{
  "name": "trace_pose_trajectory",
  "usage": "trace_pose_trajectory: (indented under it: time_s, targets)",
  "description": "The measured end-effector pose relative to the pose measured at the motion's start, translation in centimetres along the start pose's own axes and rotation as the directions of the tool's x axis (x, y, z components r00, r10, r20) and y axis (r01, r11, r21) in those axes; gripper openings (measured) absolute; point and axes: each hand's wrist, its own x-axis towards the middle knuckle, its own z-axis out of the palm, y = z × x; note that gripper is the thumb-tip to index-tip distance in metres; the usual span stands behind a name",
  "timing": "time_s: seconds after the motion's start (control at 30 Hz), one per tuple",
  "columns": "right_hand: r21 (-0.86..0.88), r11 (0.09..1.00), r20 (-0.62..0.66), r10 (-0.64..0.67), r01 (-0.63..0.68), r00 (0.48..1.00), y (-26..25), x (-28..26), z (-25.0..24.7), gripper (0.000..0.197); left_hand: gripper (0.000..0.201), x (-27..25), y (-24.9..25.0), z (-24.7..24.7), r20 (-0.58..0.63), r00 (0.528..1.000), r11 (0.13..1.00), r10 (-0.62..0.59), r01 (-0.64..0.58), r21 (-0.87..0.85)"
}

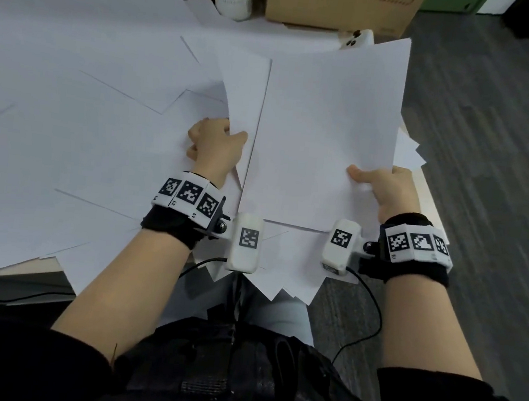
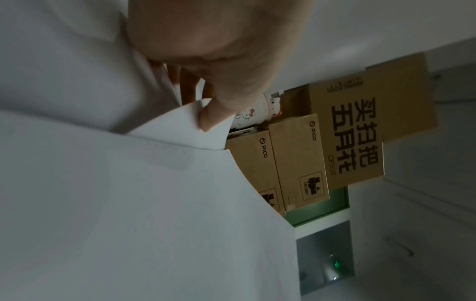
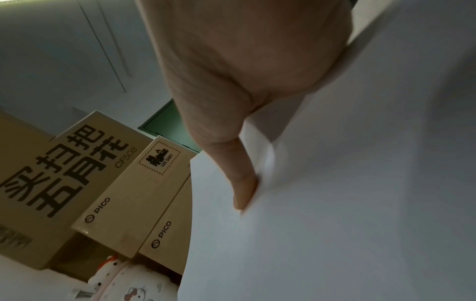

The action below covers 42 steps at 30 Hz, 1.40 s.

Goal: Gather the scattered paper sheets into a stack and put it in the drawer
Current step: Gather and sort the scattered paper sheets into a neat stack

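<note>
From the head view, my right hand [image 1: 387,189] pinches a lifted sheet [image 1: 324,135] by its near edge, thumb on top, above the scattered sheets [image 1: 69,136] covering the table; my left hand [image 1: 213,147] grips another sheet [image 1: 243,101]. At my left wrist, my thumb [image 2: 219,110] presses paper; at my right wrist, my thumb [image 3: 242,183] does likewise, beside cardboard boxes [image 3: 128,195].

Dark grey plank floor [image 1: 487,157], cardboard boxes [image 1: 337,3] behind desk, dim light
</note>
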Motion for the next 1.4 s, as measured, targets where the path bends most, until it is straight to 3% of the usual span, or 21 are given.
trace_pose_trajectory:
  time_s: [0.13, 0.27, 0.47, 0.8, 1.1, 1.27, 1.4]
  targets:
    - [0.049, 0.999, 0.048, -0.008, 0.006, 0.999, -0.2, -0.4, -0.3, 0.021, 0.039, 0.1, 0.1, -0.4, 0.005, 0.992, 0.990, 0.128, -0.127, -0.059]
    - [0.070, 0.998, 0.084, -0.017, 0.011, 0.996, -1.2, -0.9, 0.3, 0.018, 0.014, -0.2, 0.4, -2.1, -0.047, 0.971, 0.967, 0.234, -0.238, -0.096]
    - [0.087, 0.992, 0.166, -0.109, 0.096, 0.980, -2.5, -2.2, 1.3, 0.016, 0.022, -0.9, 0.0, -6.1, 0.053, 0.990, 0.930, 0.129, -0.102, -0.353]
    - [0.105, 0.985, 0.301, -0.163, 0.137, 0.940, -2.7, -3.6, 3.1, 0.002, 0.015, -3.7, -0.5, -9.4, 0.133, 0.967, 0.841, 0.219, -0.118, -0.527]
    - [0.237, 0.932, 0.285, -0.336, 0.273, 0.898, -2.9, -6.0, 5.3, 0.003, 0.018, -5.3, -1.5, -10.8, -0.022, 0.942, 0.774, 0.335, -0.288, -0.564]
    - [0.434, 0.814, 0.244, -0.517, 0.385, 0.820, -4.0, -7.9, 6.8, 0.008, 0.021, -6.6, -0.7, -12.8, -0.206, 0.868, 0.622, 0.451, -0.471, -0.626]
    - [0.560, 0.722, 0.212, -0.600, 0.407, 0.772, -4.4, -9.3, 8.0, 0.018, 0.017, -7.4, -0.7, -15.1, -0.242, 0.823, 0.542, 0.514, -0.530, -0.653]
